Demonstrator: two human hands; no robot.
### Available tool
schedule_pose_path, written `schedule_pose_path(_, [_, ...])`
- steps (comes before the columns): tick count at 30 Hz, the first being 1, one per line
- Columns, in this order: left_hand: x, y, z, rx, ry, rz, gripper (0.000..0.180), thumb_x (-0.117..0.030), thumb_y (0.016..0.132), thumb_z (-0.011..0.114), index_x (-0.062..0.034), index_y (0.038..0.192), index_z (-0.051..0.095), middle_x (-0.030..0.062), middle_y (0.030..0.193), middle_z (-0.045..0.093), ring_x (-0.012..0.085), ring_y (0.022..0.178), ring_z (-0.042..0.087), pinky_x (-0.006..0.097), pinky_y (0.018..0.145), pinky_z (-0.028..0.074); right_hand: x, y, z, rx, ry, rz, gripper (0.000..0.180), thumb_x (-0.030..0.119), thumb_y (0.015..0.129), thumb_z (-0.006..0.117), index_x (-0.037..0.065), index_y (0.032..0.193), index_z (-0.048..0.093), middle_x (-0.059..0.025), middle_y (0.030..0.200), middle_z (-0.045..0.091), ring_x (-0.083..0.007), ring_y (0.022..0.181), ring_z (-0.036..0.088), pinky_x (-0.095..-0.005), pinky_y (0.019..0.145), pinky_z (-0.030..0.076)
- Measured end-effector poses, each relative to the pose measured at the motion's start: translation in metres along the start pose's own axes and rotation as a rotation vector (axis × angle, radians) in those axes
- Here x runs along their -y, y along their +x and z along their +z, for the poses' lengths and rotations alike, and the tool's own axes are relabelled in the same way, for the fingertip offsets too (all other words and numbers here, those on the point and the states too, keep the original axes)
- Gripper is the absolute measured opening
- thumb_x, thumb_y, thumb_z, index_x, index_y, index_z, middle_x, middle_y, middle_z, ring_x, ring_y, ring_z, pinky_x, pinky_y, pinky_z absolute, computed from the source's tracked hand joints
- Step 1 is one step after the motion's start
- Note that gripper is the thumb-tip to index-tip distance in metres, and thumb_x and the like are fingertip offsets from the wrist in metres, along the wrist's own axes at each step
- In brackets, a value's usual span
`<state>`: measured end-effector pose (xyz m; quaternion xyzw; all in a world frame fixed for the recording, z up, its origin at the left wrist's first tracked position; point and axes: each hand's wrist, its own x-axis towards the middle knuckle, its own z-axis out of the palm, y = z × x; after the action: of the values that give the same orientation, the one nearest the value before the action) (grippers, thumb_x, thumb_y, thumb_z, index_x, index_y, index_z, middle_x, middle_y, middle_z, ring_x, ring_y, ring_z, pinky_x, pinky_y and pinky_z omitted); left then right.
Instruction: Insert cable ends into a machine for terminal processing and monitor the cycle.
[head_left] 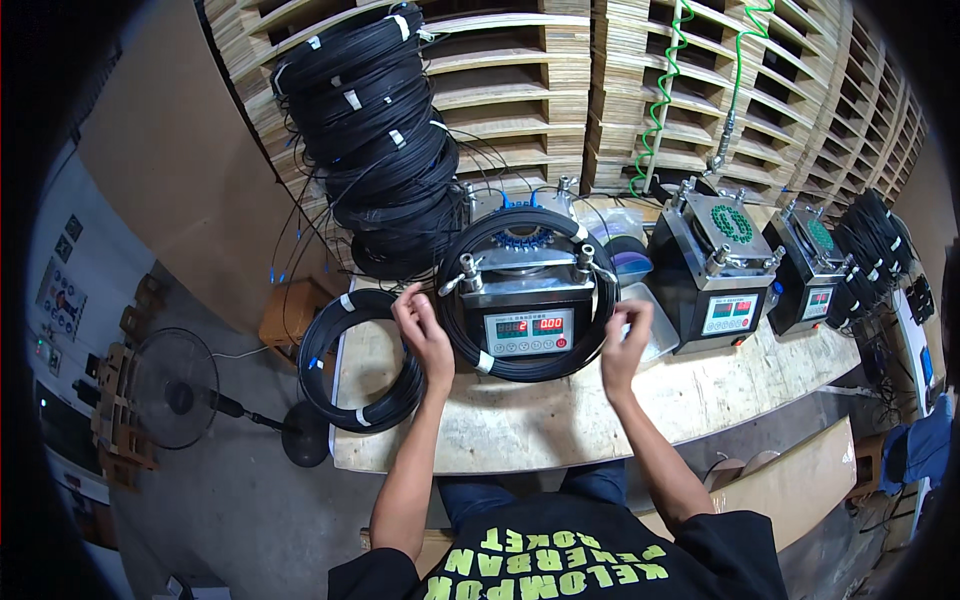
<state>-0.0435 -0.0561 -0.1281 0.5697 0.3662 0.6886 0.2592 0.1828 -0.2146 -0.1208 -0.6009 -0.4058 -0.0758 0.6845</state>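
Note:
A large coil of black cable (518,376), bound with white ties, leans around the front of a metal-and-black machine (525,285) with a red-digit display. At the coil's left side is my left hand (425,335), its fingers loosely bent and apart with nothing visible in them. My right hand (628,340) is raised by the coil's right side with its fingers curled in; whether anything is between them is hidden. Blue connectors (522,238) sit in a ring on top of the machine, behind the upper part of the coil.
Another black coil (345,412) lies at the table's left edge, before a tall stack of coils (375,140). Two similar machines (720,265) stand to the right, past a clear plastic tray (655,325). Wooden pallets (500,75) rise behind; a fan (180,398) stands left.

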Motion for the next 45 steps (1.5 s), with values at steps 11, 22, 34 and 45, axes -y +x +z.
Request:
schedule_pose_path(11, [0.019, 0.026, 0.026, 0.178, -0.131, -0.702, 0.060, -0.055, 0.107, 0.044, 0.0000, 0.119, 0.064, 0.0072, 0.104, 0.065, 0.0159, 0.090, 0.061, 0.030, 0.081, 0.049, -0.080, 0.075, 0.035, 0.131, 0.132, 0.283, 0.055, 0.038, 0.112, 0.039, -0.006, 0.082, 0.053, -0.0060, 0.069, 0.045, -0.0168, 0.068, 0.038, -0.0370, 0.063, 0.035])
schedule_pose_path(22, [0.008, 0.017, 0.028, 0.164, -0.176, -0.751, 0.056, -0.059, 0.102, 0.053, -0.0053, 0.090, 0.064, 0.0003, 0.065, 0.055, 0.0098, 0.053, 0.052, 0.025, 0.048, 0.042, -0.073, 0.084, 0.042, 0.109, 0.095, 0.322, 0.056, 0.036, 0.110, 0.041, -0.008, 0.077, 0.049, -0.0131, 0.065, 0.045, -0.0216, 0.065, 0.041, -0.0411, 0.064, 0.036])
schedule_pose_path(34, [0.019, 0.022, 0.015, 0.088, 0.009, -0.297, 0.040, -0.041, 0.107, 0.053, -0.0027, 0.103, 0.065, 0.0027, 0.082, 0.061, 0.0099, 0.073, 0.056, 0.024, 0.068, 0.047, -0.066, 0.083, 0.028, 0.153, -0.025, 0.200, 0.042, 0.029, 0.109, 0.047, -0.008, 0.096, 0.062, -0.0165, 0.075, 0.062, -0.0216, 0.072, 0.057, -0.0375, 0.070, 0.046])
schedule_pose_path(45, [-0.039, 0.056, -0.016, 0.634, 0.101, -0.041, 0.021, -0.019, 0.099, 0.070, 0.0005, 0.097, 0.063, 0.0041, 0.072, 0.063, 0.0099, 0.065, 0.056, 0.029, 0.060, 0.045, 0.007, 0.084, -0.011, 0.480, 0.046, 0.171, 0.018, 0.012, 0.095, 0.073, -0.002, 0.092, 0.063, 0.0019, 0.067, 0.054, -0.0033, 0.063, 0.044, -0.0231, 0.054, 0.035])
